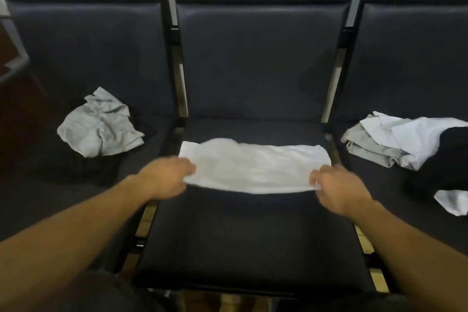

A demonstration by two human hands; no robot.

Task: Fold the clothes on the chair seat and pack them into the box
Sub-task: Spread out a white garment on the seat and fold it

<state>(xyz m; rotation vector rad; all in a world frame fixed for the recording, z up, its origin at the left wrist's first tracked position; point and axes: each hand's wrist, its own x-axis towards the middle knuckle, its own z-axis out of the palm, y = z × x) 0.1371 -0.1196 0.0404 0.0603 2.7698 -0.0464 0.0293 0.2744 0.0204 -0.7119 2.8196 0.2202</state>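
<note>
Dark chair seat (253,235), white garment (253,167) lying crosswise

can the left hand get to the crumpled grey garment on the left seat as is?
Probably not yet: the left hand grips one end of the white garment, the right hand the other. Once it lets go, the way to the crumpled grey garment looks free.

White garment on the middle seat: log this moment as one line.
step: folding | white garment on middle seat | left hand grips left end | right hand grips right end | box: not visible
</note>
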